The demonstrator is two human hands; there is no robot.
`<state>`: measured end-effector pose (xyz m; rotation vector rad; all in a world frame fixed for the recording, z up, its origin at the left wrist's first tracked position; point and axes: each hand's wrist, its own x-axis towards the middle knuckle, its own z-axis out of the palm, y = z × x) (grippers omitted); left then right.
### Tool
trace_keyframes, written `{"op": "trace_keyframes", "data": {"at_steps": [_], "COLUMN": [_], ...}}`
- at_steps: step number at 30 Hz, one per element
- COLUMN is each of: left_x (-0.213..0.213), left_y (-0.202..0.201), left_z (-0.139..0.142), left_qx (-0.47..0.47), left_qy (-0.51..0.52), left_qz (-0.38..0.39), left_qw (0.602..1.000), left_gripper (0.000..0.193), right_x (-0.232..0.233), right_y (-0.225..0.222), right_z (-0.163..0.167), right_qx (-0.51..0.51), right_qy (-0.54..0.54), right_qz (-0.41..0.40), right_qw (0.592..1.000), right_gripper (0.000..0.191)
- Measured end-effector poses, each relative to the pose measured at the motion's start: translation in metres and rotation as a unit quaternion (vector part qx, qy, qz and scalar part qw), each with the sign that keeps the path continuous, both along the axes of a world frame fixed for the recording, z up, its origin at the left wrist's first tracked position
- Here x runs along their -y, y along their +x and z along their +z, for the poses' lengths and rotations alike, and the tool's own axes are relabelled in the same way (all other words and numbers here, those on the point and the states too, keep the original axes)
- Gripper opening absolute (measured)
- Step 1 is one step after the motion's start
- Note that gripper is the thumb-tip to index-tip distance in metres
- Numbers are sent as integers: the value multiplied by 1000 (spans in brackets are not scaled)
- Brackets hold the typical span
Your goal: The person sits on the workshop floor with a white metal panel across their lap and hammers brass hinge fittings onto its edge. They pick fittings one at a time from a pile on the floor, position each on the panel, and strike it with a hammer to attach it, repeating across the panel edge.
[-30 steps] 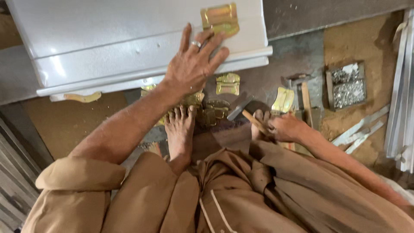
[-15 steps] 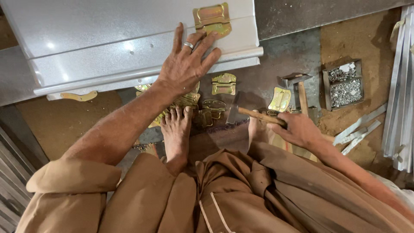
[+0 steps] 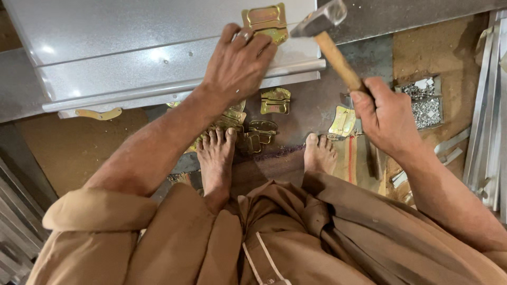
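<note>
My left hand (image 3: 238,66) presses flat on the lid of a silver metal trunk (image 3: 132,53), fingers spread, right beside a brass-coloured hasp plate (image 3: 265,21) on the trunk's near edge. My right hand (image 3: 385,116) grips the wooden handle of a hammer (image 3: 325,31). The hammer's steel head hangs just to the right of the hasp plate, raised a little above the trunk. Several loose brass fittings (image 3: 274,100) lie on the floor under the trunk's edge, by my bare feet (image 3: 216,155).
A small box of silvery nails or rivets (image 3: 425,103) stands on the floor at the right. Metal strips (image 3: 488,116) are stacked along the right edge. Another brass clasp (image 3: 343,120) lies near my right foot. Sheet-metal edges show at lower left.
My right hand has lifted the hammer from the floor up to the hasp plate. My left hand stayed pressed on the trunk, which now sits closer in view.
</note>
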<state>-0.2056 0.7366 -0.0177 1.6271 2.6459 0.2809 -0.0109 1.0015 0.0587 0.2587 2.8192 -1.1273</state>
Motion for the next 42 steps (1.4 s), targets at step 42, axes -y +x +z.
{"op": "trace_keyframes", "data": {"at_steps": [42], "left_x": [-9], "left_y": [-31], "left_z": [-5], "left_qx": [28], "left_qy": [180], "left_qz": [127], "left_qw": [975], "left_gripper": [9], "right_x": [29], "right_y": [-50], "right_z": [25], "right_qx": [20], "right_qy": [126], "right_qz": [14], "right_qw": [992], "right_gripper": [34]}}
